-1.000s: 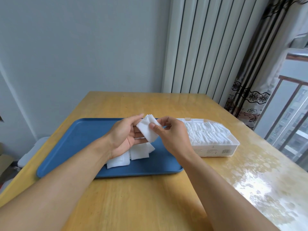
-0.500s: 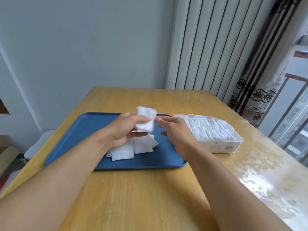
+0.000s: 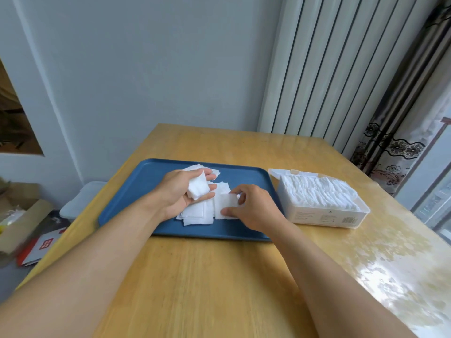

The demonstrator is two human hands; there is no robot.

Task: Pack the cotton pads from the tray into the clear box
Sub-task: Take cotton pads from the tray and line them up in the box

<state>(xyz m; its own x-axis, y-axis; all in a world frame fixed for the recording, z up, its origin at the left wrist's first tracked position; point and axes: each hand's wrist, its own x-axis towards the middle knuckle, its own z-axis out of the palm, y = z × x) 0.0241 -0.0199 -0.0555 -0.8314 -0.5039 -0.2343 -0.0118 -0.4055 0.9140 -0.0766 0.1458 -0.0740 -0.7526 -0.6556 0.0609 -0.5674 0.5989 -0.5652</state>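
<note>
Since the earlier frame, both hands have dropped from mid-air toward the tray, the right hand [image 3: 253, 206] now down on the loose pile.

At frame centre the table [image 3: 195, 284] carries the blue tray [image 3: 146, 191], its long axis running left to right. Just right of it, apart from its edge, sits the clear box [image 3: 324, 215], long axis also left to right, lid open at the back and packed with upright white pads.

The left hand [image 3: 180, 193] lies palm up over the tray, fingers loosely curled around 1 small stack of cotton pads [image 3: 197, 187]. Beside it, not touching, the right hand pinches the top pad [image 3: 228, 203] of the flat pile [image 3: 195, 214] between thumb and curled fingers.
</note>
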